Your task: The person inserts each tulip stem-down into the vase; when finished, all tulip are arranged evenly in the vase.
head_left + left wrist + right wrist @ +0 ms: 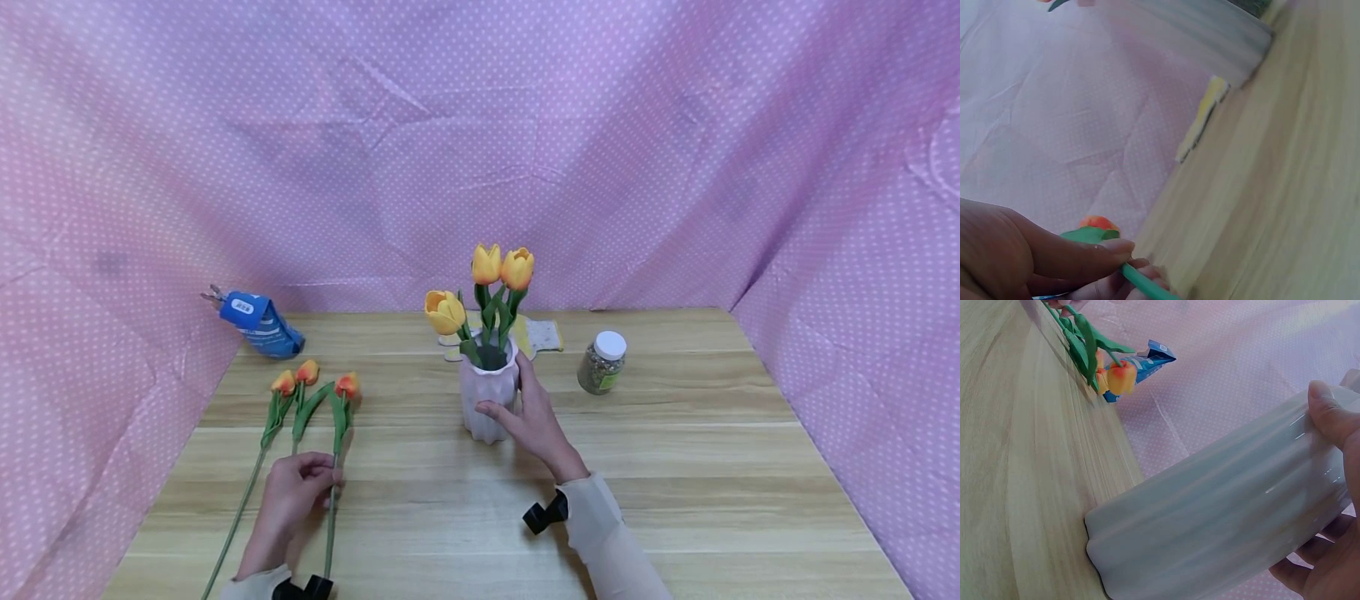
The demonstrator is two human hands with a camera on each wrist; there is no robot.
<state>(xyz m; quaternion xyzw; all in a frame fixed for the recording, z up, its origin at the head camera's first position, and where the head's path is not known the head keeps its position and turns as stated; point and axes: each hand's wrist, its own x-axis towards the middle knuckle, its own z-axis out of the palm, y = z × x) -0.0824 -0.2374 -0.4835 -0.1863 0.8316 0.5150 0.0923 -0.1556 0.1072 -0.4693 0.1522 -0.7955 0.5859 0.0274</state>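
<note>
In the head view my left hand pinches the green stem of the rightmost orange-red tulip between thumb and fingers. Two more orange-red tulips, one at the left and one in the middle, lie beside it. My right hand grips the side of a white fluted vase, thumb in front and fingers behind. The vase stands upright on the table, its base at the wood in the right wrist view. Three yellow tulips rise from its mouth.
A blue bag closed with a clip stands at the table's back left. Right of the vase is a jar with a white lid. A yellow and white cloth lies behind the vase. A pink dotted curtain surrounds the wooden table.
</note>
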